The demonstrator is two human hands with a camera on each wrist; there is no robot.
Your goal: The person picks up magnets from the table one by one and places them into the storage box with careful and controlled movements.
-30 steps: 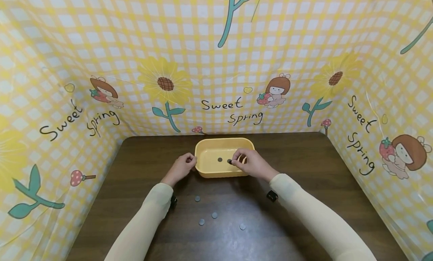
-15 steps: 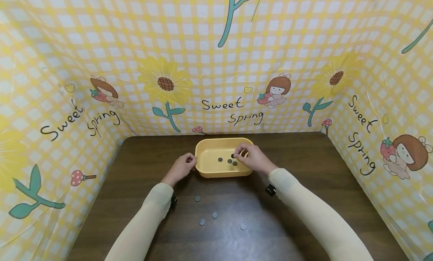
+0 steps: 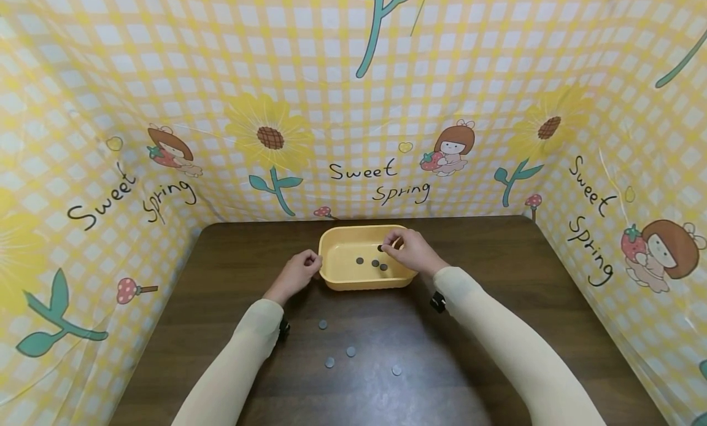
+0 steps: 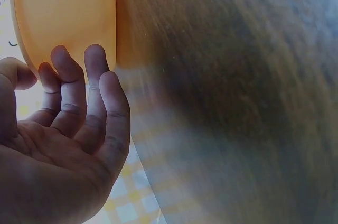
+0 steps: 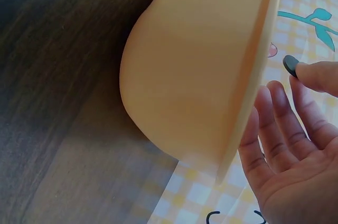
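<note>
A yellow plastic tray [image 3: 337, 282] sits near the back edge of the table. My right hand [image 3: 410, 251] is over its right part, pinching a small dark round disc [image 5: 290, 65] between thumb and fingers, above the rim in the right wrist view. Below the pinch, three discs [image 3: 375, 263] lie on the tray floor. My left hand [image 3: 296, 274] is at the tray's left end, thumb and index finger together at the rim. In the left wrist view its other fingers [image 4: 95, 63] curve against the end wall.
Several grey discs [image 3: 350, 352] lie apart from each other on the dark wooden table [image 3: 442, 389], in front of the tray. A yellow checked cloth [image 3: 353, 107] rises behind the table and along both sides.
More discs show on the tray floor than a second ago. My right hand has shifted slightly toward the tray's far side, a disc at its fingertips. The left hand stays put.
</note>
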